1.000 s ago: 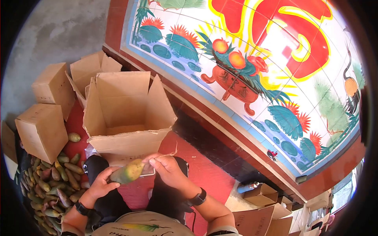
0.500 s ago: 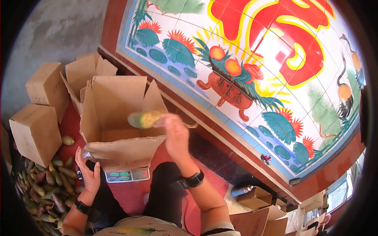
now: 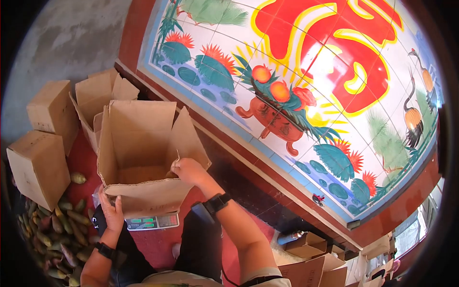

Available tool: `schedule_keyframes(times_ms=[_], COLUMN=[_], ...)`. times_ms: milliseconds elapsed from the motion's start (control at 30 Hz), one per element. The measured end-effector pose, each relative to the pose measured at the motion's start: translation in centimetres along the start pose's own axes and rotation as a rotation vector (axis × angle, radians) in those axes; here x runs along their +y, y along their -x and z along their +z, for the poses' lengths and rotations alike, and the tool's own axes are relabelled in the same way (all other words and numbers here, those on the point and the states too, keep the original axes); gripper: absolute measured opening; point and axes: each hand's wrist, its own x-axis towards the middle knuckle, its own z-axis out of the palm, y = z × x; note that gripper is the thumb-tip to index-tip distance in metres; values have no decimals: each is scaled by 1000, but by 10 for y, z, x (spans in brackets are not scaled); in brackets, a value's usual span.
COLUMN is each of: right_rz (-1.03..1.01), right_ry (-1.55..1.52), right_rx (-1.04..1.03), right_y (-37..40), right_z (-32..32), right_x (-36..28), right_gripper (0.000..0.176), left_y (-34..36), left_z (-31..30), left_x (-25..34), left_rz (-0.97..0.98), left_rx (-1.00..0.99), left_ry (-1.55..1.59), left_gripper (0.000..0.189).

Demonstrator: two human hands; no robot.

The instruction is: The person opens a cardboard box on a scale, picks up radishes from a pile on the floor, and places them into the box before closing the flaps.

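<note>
An open cardboard box [image 3: 138,115] stands upright on a digital scale [image 3: 153,222] in front of me. My right hand [image 3: 189,171] is over the box's right front edge, fingers closed. A thin tan strip sticks up from them; what else they hold is hidden. At the front left corner, my left hand [image 3: 112,210] rests against the front flap [image 3: 148,197], fingers extended and apart. Clear plastic [image 3: 96,197] shows beside that hand. To the left lies a pile of oblong green, yellow and reddish produce [image 3: 60,229].
Two cardboard cartons [image 3: 38,165] stand at the left, with another open box [image 3: 91,93] behind. A tiled mural wall [image 3: 282,124] runs along the right. More boxes [image 3: 306,244] and a blue bottle [image 3: 290,237] sit at the lower right. A loose produce piece [image 3: 78,178] lies on red flooring.
My right hand has moved down and left to the box's edge. The green-yellow oblong piece it held above the box no longer shows. My left hand stays at the front left corner.
</note>
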Motion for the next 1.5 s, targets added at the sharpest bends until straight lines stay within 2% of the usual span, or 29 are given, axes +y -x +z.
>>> schedule_keyframes(times_ms=[67, 233, 333, 533, 600, 700, 833, 900, 933, 1000, 1067, 1133, 1267, 1333, 1500], right_rz=[-33, -45, -64, 37, 54, 12, 61, -31, -37, -234, -123, -199, -276, -249, -256], right_ry=[1, 4, 35, -60, -22, -18, -9, 1, -10, -22, 72, 31, 31, 183, 305], right_rx=[-126, -246, -252, -227, -179, -163, -141, -14, -28, 117, 162, 239, 238, 208, 256], right_y=[-6, -6, -4, -2, 2, 1, 7, 11, 12, 17, 33, 44, 64, 70, 70], right_z=[-1, -11, -9, -6, -8, -7, -12, -8, -6, -7, -19, -19, -21, -25, -18], right_x=[4, -3, -1, 1, -3, 2, -8, -8, -8, -6, -31, -33, -35, -34, -23], right_gripper=[24, 25, 26, 22, 23, 21, 21, 20, 20, 22, 25, 27, 29, 31, 21], left_y=[1, 2, -2, -2, -2, -2, 1, 2, 2, 1, 0, -2, -3, -3, -1], left_z=[-1, 0, -4, -6, -6, -7, -5, -5, -5, -6, -5, -6, -7, -4, 1], left_x=[1, 0, 10, 14, 18, 16, 11, 11, 11, 14, 12, 13, 21, 21, 19], left_rz=[22, -5, 30, 65, 39, 68, 32, 20, 8, 46, 39, 81, 84, 50, -23], left_rx=[14, -4, -6, -6, 4, -2, 1, -1, 1, 7, 42, 42, 39, 66, 55], left_ry=[-45, 29, 25, -4, 89, 24, 18, 60, 45, 15, -25, -3, -43, 17, 200], left_gripper=[48, 45, 47, 47, 48, 48, 49, 49, 49, 49, 48, 48, 51, 50, 47])
